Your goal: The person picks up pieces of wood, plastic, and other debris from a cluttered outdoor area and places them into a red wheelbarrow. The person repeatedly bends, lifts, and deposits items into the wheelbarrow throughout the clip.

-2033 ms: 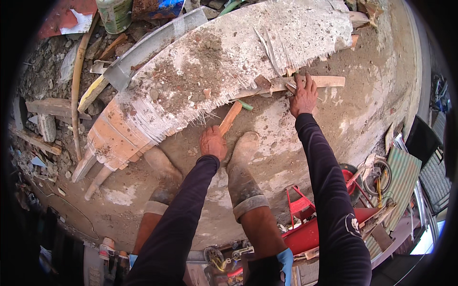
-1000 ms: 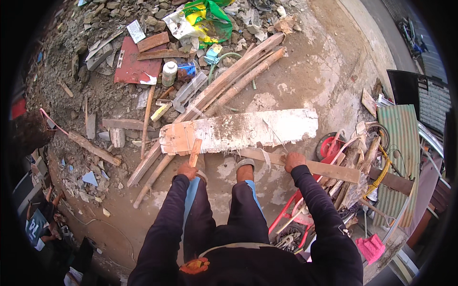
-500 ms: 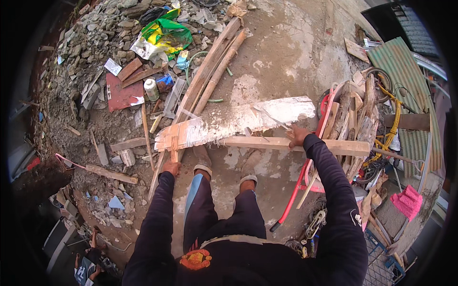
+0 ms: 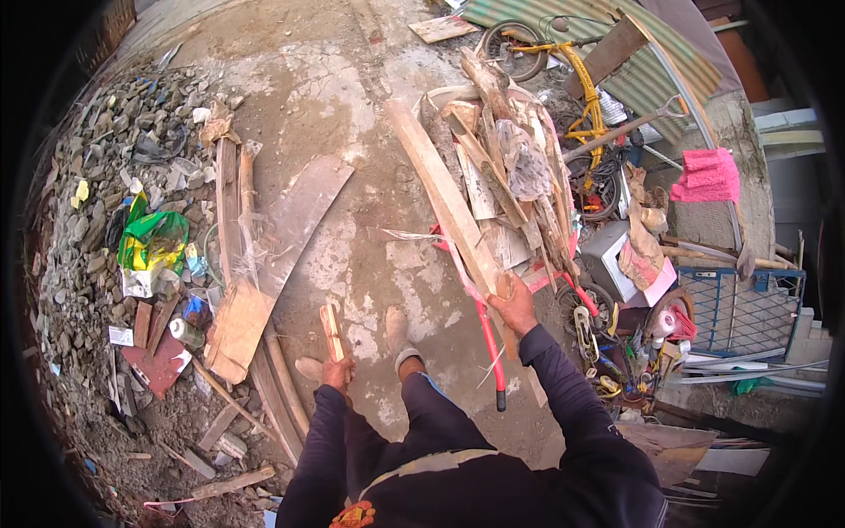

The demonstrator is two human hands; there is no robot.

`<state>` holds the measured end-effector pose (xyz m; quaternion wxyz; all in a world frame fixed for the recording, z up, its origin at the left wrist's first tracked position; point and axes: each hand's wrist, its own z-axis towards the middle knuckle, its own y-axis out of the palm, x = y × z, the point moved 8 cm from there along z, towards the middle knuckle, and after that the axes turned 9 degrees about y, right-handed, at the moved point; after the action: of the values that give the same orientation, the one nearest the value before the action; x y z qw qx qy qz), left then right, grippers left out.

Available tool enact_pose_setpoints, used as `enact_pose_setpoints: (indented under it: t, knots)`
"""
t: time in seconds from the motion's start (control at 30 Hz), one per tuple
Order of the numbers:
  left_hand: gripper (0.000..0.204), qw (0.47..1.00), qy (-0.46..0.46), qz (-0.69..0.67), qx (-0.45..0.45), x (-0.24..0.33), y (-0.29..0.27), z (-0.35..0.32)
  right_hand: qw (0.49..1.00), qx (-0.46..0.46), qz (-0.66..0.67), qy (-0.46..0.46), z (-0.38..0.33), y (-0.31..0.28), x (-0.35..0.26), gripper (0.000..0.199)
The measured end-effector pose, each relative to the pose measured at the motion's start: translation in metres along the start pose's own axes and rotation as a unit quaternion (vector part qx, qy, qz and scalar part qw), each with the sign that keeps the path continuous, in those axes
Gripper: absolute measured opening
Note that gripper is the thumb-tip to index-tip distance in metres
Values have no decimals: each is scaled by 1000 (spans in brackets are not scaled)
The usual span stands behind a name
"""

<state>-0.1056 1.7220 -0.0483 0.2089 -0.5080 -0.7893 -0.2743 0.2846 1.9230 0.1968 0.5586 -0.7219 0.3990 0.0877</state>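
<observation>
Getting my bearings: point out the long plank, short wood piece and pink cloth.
Long plank (image 4: 447, 201), head view: upper-middle of its face.
Short wood piece (image 4: 332, 329), head view: part beyond the hand.
Pink cloth (image 4: 706, 178), head view: its middle.

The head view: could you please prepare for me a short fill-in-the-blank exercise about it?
1. The left hand holds a short piece of ____.
2. In length, the plank in the right hand is ____ than that piece.
3. The cloth is ____ in colour.
4. The bicycle frame is ____ in colour.

Missing words: wood; longer; pink; yellow.
</observation>
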Motion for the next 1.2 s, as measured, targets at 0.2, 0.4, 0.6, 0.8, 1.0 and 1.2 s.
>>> enact_pose_setpoints:
  t: [0.2, 0.4, 0.6, 0.8, 1.0, 1.2]
  knots:
    - [26, 980, 164, 107, -20, 65, 103, 17, 980, 199, 11, 17, 87, -139, 77, 53]
    - [35, 966, 185, 131, -124, 110, 274, 30, 971, 199, -124, -49, 249, -211, 107, 68]
    - [47, 905, 366, 162, -144, 182, 477, 73, 963, 179, -187, -78, 357, -158, 173, 76]
    - [74, 855, 409, 313, -68, 225, 511, 63, 966, -164, 183, 78, 338, -85, 189, 57]
    - [53, 871, 336, 320, -160, 162, 352, 32, 978, -96, -72, -172, 391, -170, 221, 54]
    - [35, 851, -118, 420, 292, -23, -112, -84, 988, 50, 127, 69, 310, -148, 195, 54]
